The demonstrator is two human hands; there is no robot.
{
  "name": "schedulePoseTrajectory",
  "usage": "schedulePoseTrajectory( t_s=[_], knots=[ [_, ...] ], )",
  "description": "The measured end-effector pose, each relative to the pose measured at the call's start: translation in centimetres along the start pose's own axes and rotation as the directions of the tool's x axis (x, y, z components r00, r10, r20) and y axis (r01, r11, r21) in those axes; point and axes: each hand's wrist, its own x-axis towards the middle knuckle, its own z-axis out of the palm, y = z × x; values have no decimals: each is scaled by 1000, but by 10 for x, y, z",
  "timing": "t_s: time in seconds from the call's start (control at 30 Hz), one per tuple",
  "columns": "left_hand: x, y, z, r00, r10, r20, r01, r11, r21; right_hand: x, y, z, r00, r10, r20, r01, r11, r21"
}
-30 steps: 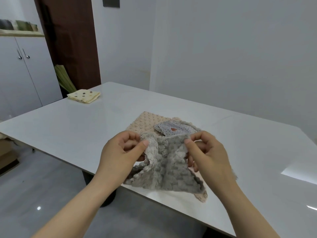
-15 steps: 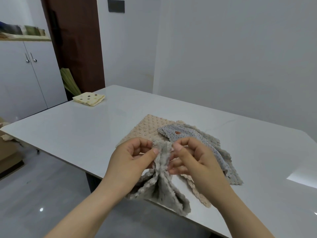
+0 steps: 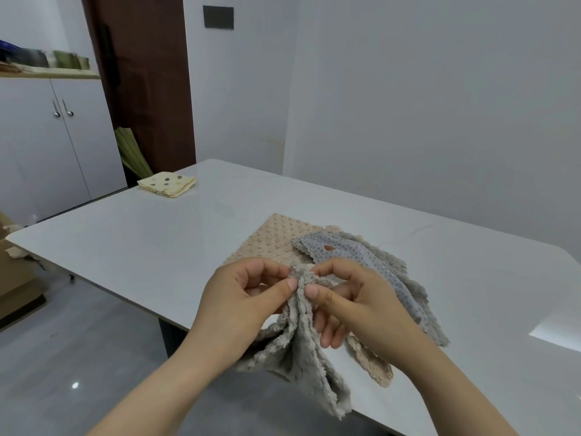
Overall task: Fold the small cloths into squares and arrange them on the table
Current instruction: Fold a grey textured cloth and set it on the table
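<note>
A fluffy grey cloth (image 3: 301, 350) hangs bunched over the table's near edge. My left hand (image 3: 239, 306) pinches its top edge between thumb and fingers. My right hand (image 3: 352, 306) pinches the same edge right beside it, the two thumbs almost touching. Behind my hands a beige textured cloth (image 3: 276, 237) lies flat on the white table (image 3: 141, 243). A blue-grey dotted cloth (image 3: 349, 256) lies crumpled on top of the beige one, to the right. A folded cream cloth with brown spots (image 3: 167, 184) sits at the far left corner.
A grey two-door cabinet (image 3: 47, 143) stands left of the table, next to a dark brown door (image 3: 141, 80). Cardboard boxes (image 3: 15, 287) stand on the floor at the left. White walls close off the back and right sides.
My hands have come together, gathering the spread grey cloth into a hanging bunch. The camera has tilted up a little.
</note>
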Motion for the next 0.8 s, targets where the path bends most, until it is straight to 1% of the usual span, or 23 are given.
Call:
schedulePoseTrajectory(
  t_s=[0.27,0.43,0.53,0.6,0.67,0.73,0.8],
  knots=[
    [0,-2,-2,1000,-11,-2,11,999,35,2,0,2,1000,-26,-3,26,999,22],
    [-1,1,-3,998,-9,66,6,999,49,2,3,4,1000,-29,-10,29,999,15],
    [-3,-1,-4,992,-32,122,19,994,105,4,5,4,999,-21,-35,21,1000,16],
    [-4,-2,-2,995,-26,101,11,990,141,5,5,4,998,-31,-48,31,1000,0],
    [-3,-4,0,998,-10,54,1,986,165,5,5,3,997,-69,-47,66,995,-78],
    [-2,-6,0,1000,-4,18,2,988,153,6,4,3,995,-94,-30,88,986,-139],
    [1,-7,-1,1000,-12,7,11,992,128,7,3,0,997,-80,-2,78,984,-160]
  ],
)
